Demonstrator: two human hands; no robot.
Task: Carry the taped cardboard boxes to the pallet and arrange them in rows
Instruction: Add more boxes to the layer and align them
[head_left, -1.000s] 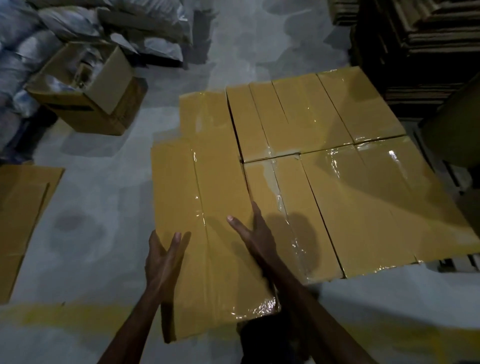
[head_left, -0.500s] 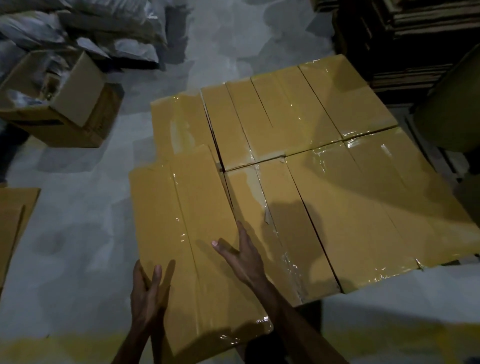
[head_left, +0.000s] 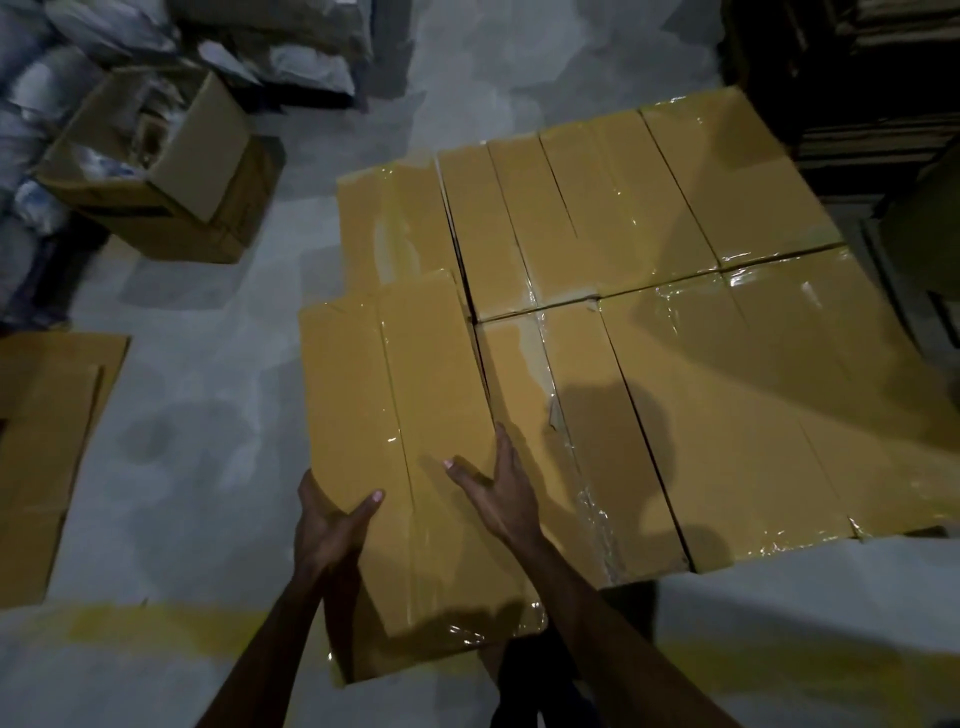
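Your left hand (head_left: 332, 525) grips the near box (head_left: 405, 395) at its left edge, thumb on top. Your right hand (head_left: 498, 493) lies flat on its lid, fingers straight, probably to press it flush against the front row (head_left: 727, 415). The back row (head_left: 597, 208) lies beyond.

On my screen the nearest box (head_left: 395, 415) is mustard yellow-brown, with a glossy clear tape stripe along its top. The other boxes (head_left: 623, 208) to its right and beyond it are the same mustard, and their tape glints white at the seams. The floor (head_left: 208, 467) is mottled pale grey, crossed at the near edge by a worn yellow line (head_left: 130, 623). At far left, an open carton (head_left: 218, 150) is duller brown and the sacks (head_left: 41, 78) greyish white. The flat cardboard (head_left: 47, 441) at left is tan.
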